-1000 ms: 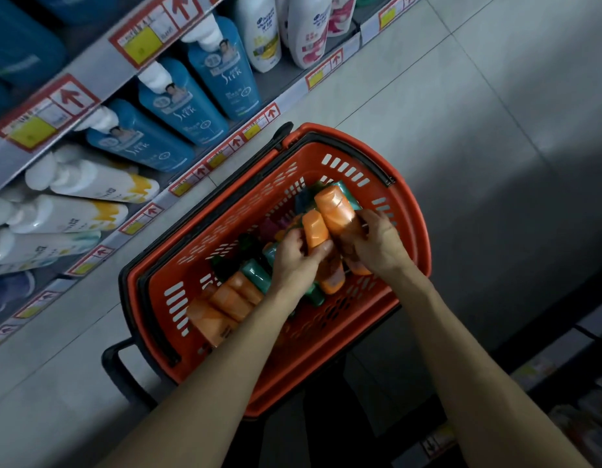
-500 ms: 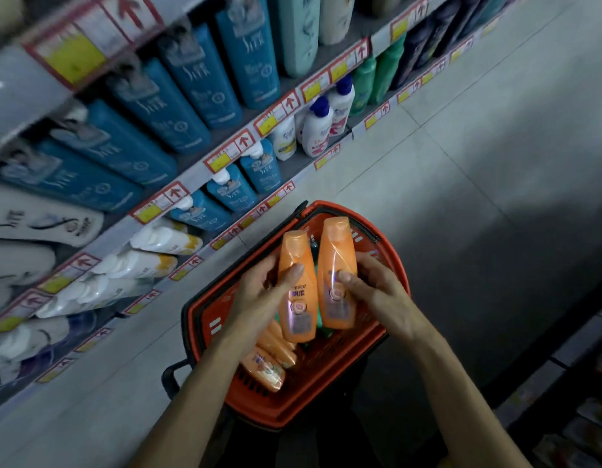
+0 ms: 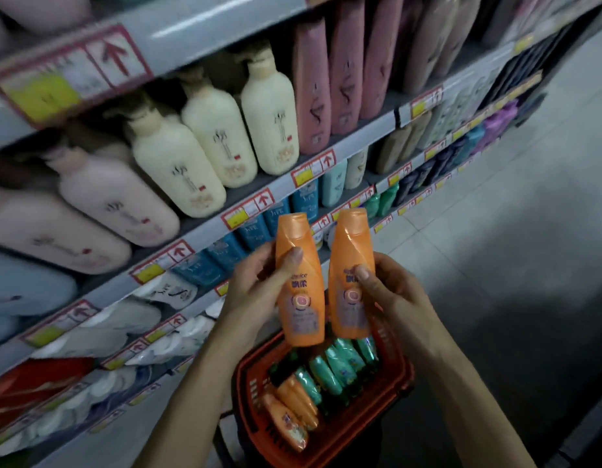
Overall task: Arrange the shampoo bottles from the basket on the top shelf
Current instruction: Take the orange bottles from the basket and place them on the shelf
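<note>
Gripping one apiece: left hand (image 3: 255,292) curls round the left orange bottle (image 3: 301,315), thumb on its front; right hand (image 3: 397,298) likewise holds the right orange bottle (image 3: 347,305). Both upright, caps toward 12 o'clock, just beside each other. Red basket (image 3: 357,434) at 6 o'clock, below them, containing green bottles (image 3: 330,373) and small orange bottles (image 3: 289,413). Stocked shelves (image 3: 225,228) at 10 o'clock.

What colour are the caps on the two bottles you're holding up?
Orange, same as the bottle bodies: left-hand bottle, right-hand bottle. Clearest in the head view.
</note>
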Tool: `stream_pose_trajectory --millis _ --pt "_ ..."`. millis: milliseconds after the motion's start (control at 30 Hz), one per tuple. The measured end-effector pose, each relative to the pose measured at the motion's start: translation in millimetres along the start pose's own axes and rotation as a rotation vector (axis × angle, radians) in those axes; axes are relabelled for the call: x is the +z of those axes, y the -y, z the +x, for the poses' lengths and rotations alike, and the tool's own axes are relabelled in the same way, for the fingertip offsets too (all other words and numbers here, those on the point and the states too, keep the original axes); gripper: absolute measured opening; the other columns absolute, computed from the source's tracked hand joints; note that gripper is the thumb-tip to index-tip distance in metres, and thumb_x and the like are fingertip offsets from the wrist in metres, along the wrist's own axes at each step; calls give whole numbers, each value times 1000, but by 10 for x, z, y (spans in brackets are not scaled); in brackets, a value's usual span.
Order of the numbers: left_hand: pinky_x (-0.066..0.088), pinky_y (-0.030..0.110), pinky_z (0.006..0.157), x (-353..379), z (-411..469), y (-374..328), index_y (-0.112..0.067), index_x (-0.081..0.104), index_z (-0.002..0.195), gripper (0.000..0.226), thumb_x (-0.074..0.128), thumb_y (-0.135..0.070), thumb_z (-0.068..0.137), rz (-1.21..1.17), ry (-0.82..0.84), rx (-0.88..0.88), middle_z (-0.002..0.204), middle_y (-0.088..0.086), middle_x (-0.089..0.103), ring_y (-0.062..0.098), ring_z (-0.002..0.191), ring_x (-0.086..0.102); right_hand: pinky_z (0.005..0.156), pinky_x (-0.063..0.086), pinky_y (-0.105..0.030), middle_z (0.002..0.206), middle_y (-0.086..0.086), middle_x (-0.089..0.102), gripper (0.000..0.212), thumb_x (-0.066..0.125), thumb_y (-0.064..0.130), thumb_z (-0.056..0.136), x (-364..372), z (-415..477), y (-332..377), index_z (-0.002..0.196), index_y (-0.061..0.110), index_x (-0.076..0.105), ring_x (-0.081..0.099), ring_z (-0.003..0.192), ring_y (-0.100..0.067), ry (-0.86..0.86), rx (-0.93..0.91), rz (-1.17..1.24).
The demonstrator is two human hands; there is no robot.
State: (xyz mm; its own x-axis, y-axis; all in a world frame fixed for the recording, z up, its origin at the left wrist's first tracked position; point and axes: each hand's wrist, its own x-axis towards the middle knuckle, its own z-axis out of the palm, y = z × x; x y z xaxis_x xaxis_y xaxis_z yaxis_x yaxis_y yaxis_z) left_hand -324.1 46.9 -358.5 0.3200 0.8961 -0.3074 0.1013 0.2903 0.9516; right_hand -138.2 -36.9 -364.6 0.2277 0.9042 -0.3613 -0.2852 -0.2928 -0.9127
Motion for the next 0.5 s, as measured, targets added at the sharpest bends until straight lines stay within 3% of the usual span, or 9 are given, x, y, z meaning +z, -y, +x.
stream_pose_trajectory --millis 167,267,400,500 --pt "58 25 73 -113 -271 -932 -30 73 103 31 67 -54 83 -10 -55 133 98 0 77 15 92 73 74 57 -25 101 -8 75 29 62 30 90 266 -277 900 113 14 67 72 90 -19 21 -136 -35" --pt "56 19 68 -188 -468 -1525 -29 74 104 24 66 -45 88 -24 -65 239 97 2 77 16 90 74 69 54 -21 94 -5 76 30 64 34 84 460 -451 1447 106 14 69 71 85 -14 23 -231 -82" --pt "57 24 71 -286 -743 -2237 -26 74 105 25 68 -44 88 -37 -88 367 98 2 77 15 89 74 63 52 -14 91 0 77 30 65 35 84 718 -664 2113 106 15 69 72 79 -8 63 -365 -87" --pt "57 22 71 -361 -1017 -2798 -36 76 99 20 70 -45 82 -58 -118 465 94 1 78 11 85 73 65 51 -13 93 -1 77 32 66 35 84 909 -878 2619 108 13 69 72 83 -7 103 -448 -75"
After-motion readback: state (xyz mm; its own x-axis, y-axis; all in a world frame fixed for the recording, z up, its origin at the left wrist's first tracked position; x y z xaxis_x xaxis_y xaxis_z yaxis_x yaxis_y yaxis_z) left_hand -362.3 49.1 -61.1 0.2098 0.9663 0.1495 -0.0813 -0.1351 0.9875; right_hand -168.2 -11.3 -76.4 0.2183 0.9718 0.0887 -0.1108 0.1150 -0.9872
